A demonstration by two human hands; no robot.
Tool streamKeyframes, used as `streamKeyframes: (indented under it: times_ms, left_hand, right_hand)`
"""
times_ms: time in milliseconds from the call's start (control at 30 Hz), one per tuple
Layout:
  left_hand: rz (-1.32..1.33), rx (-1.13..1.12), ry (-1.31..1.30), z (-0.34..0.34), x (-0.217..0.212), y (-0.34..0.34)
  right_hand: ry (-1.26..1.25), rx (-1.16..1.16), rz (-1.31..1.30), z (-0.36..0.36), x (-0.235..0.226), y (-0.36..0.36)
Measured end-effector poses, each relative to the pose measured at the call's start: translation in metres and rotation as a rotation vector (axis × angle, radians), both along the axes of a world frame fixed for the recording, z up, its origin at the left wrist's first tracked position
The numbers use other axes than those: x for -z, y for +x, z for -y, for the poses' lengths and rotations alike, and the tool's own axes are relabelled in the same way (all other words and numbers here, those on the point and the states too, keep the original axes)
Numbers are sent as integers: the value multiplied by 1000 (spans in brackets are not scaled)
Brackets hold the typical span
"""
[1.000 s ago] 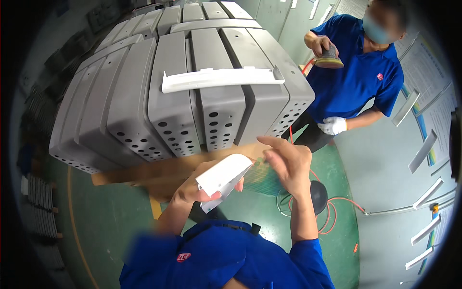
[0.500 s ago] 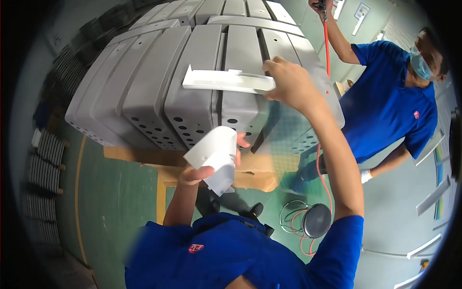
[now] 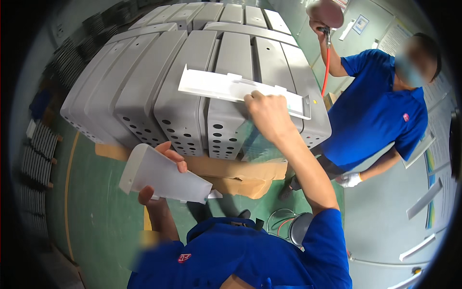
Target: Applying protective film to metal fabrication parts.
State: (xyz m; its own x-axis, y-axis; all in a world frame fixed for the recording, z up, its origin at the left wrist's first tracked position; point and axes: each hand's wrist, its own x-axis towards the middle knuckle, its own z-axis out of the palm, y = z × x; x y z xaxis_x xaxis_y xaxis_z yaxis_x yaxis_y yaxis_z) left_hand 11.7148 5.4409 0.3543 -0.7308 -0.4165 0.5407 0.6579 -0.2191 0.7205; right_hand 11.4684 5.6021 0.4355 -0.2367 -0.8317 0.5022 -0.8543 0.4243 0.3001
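Observation:
My left hand (image 3: 162, 168) is closed round a white tapered plastic cover (image 3: 166, 176), thumb on its near edge and fingers on the far edge. The cover tilts in the air, its wide end toward the left. Higher up, my right hand (image 3: 270, 113) grips a long, narrow white plastic tray-shaped piece (image 3: 207, 84) by its near edge. That piece has small tabs along one side and lies across the upper front of the stacked grey casings (image 3: 185, 98); whether it rests on them I cannot tell. Below my right wrist, a greenish see-through mesh (image 3: 260, 143) hangs against the casings.
Torn brown cardboard (image 3: 236, 176) lies under the casings. At the right a co-worker (image 3: 373, 111) in blue holds up a round sanding tool (image 3: 331, 13) on a red hose (image 3: 327, 67). A round stool (image 3: 299, 229) stands close by; stacked panels (image 3: 41, 164) line the left.
My left hand has moved left, turning the tapered cover sideways. My right hand has come nearer and now grips the long piece around its middle. The co-worker's raised tool has come into view.

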Motion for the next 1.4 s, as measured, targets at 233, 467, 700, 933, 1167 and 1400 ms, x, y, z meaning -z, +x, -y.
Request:
streamKeyframes:
  times_ms: [233, 467, 700, 933, 1167, 1400]
  left_hand:
    - [-185, 172, -8, 83, -5, 13]
    - [-169, 78, -21, 131, 2, 20]
    - [-230, 171, -188, 116, -7, 68]
    - [-207, 266, -113, 76, -12, 67]
    - [391, 804, -248, 10, -21, 31]
    - [160, 639, 50, -124, 7, -17]
  right_hand:
    - [-247, 76, -32, -40, -5, 100]
    - [-260, -56, -173, -34, -24, 214]
    - [-317, -235, -260, -35, -31, 310]
    - [-320, -185, -190, -62, -24, 339]
    - [-285, 94, 175, -130, 12, 356]
    - [-600, 531, 482, -198, 65, 320]
